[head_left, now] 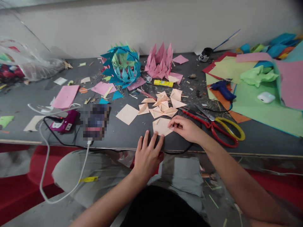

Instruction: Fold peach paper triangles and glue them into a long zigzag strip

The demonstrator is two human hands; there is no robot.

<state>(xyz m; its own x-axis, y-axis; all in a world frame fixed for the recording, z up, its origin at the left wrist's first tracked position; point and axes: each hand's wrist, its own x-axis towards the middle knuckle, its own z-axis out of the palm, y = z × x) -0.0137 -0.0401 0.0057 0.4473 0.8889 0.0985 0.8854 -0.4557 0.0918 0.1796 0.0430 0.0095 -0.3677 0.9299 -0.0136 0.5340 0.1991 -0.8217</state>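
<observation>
Peach paper (162, 124) is the focus here, a part-folded piece lying flat on the dark table (132, 135) near its front edge, right between the two hands. The left hand (148, 156) comes in from below with fingers fanned wide and gripping nothing, a couple of fingertips at the paper's lower edge, which looks like a way to steady it. Over on the right side, the right hand (186, 128) is curled in, thumb and forefinger brought together at the paper's edge; they seem to have it pinched, probably for control of the fold.

Just beyond sits a cluster of folded peach pieces (163, 108), with a flat square (127, 114) off to the left — all probably put there for easy reach. The scissors (211, 118) lie beside the right forearm, handles facing the person, handy for picking up.

Now the lettering: the yellow glue stick (163, 83) carries a printed label, and so does the dark bottle (205, 55) by the wall — but both are too small to read. The phone (96, 122) is blurred out, so nothing legible there either.
</observation>
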